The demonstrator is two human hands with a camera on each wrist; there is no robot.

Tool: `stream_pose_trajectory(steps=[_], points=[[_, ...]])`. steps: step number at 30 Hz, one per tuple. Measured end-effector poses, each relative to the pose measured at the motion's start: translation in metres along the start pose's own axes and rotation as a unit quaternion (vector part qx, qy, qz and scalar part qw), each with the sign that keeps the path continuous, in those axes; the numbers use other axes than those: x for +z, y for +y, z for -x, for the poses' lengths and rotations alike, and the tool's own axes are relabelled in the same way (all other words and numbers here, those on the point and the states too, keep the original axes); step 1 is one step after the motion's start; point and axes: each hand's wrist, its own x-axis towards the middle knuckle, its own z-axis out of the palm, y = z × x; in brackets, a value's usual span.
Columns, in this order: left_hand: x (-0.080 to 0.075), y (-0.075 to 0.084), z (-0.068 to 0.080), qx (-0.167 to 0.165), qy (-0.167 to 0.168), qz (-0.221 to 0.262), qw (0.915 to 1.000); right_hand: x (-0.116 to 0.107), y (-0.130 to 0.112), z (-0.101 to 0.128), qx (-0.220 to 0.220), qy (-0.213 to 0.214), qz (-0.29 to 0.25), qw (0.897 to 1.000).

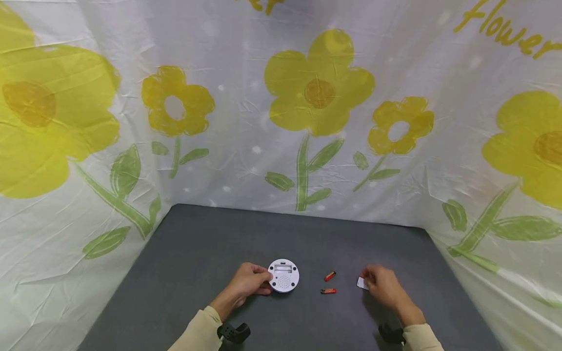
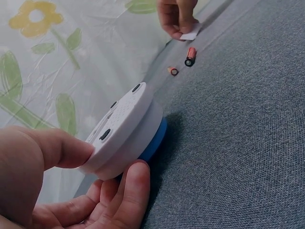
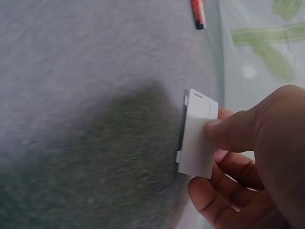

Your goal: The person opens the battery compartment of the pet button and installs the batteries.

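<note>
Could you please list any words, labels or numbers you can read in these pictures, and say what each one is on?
"flower": yellow lettering on the cloth backdrop, upper right in the head view.
Cut-off yellow lettering at the backdrop's top edge: unreadable.
Print on the two batteries: too small to read.
Round white device and white cover: no text visible.

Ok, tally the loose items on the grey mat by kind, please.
Round white device: 1, held by the left hand
Batteries: 2
White battery cover: 1, pinched in the right hand
Total: 4
</note>
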Motion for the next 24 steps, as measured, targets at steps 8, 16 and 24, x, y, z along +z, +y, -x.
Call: stream_pose_trajectory(steps=[8, 16, 24], points=[[0.000, -0.002, 0.002, 0.001, 0.003, -0.001, 1.0000, 0.011, 0.002, 0.007, -0.017, 0.046, 0.031, 0.998], [-0.002, -0.003, 0.001, 0.012, 0.003, 0.003, 0.9999, 0.009, -0.019, -0.001, -0.033, 0.054, 0.079, 0.995], [0.000, -0.005, -0.002, 0.012, 0.001, 0.004, 0.9999, 0.007, -0.042, -0.011, -0.096, 0.057, 0.060, 0.992]])
